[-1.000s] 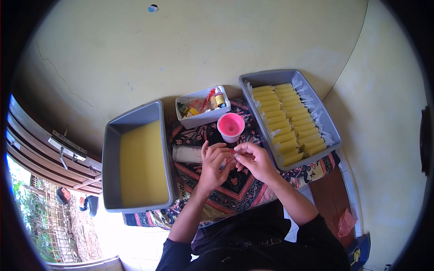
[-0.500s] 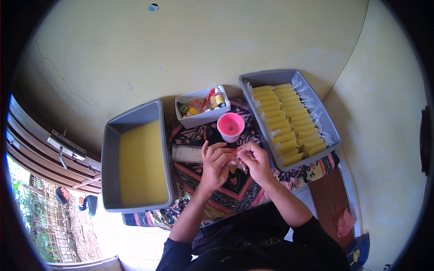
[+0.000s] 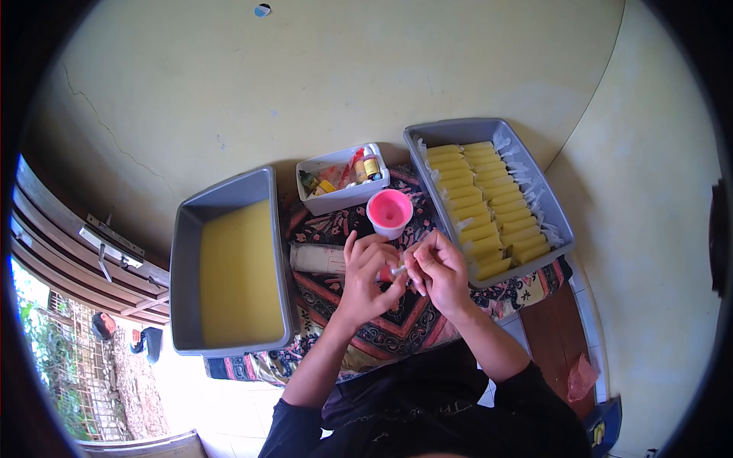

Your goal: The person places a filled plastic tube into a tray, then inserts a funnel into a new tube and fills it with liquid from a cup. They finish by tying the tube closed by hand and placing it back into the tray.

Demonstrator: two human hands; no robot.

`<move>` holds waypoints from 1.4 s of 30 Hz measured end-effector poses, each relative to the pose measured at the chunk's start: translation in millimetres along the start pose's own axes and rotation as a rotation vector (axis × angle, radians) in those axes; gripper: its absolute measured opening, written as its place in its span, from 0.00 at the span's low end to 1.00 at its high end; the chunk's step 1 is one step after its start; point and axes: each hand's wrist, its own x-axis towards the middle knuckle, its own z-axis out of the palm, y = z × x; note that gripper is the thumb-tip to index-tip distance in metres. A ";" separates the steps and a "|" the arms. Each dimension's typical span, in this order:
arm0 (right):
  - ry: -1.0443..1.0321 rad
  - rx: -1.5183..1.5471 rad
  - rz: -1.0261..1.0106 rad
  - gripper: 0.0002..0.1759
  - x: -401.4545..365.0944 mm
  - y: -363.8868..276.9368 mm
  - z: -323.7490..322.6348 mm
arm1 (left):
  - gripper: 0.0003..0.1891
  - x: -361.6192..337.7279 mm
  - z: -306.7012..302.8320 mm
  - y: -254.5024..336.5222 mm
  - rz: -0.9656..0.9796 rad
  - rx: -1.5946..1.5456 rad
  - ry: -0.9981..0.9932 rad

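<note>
I'm seeing the left hand (image 3: 366, 281) and right hand (image 3: 441, 271) meeting over the patterned cloth (image 3: 397, 330), the fingers of both pinching a small white plastic strip (image 3: 398, 269). Its long axis is running left to right between them. The hands are now sitting closer together than half a second ago. Beyond them, a pink cup (image 3: 389, 214) is standing.

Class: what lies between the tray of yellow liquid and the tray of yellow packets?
Head view: a white box of bottles, a pink cup, a white roll, the left hand and right hand, over a patterned cloth.
</note>
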 end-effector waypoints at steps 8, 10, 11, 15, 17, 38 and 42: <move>-0.052 -0.069 -0.008 0.08 -0.3 -8.1 -0.7 | 0.11 14.7 -12.3 6.3 0.095 0.173 -0.023; -0.059 -0.063 0.059 0.09 -2.7 -10.8 1.4 | 0.12 14.6 -19.4 6.7 0.125 0.256 -0.054; -0.059 -0.058 0.063 0.09 -3.7 -10.5 2.2 | 0.12 13.0 -21.9 5.8 0.121 0.259 -0.058; -0.110 -0.099 0.052 0.09 4.3 -8.1 -0.1 | 0.15 12.3 -23.2 -3.6 0.001 0.154 -0.111; -0.125 -0.127 0.062 0.09 9.6 -3.0 -3.6 | 0.16 9.4 -21.2 -10.5 -0.074 0.070 -0.115; -0.143 -0.301 0.050 0.09 21.9 14.1 -9.9 | 0.14 0.4 -23.8 -24.5 -0.113 0.043 -0.070; -0.172 -0.254 0.134 0.08 19.5 19.3 -15.4 | 0.11 -5.9 -20.3 -28.6 -0.087 -0.024 -0.052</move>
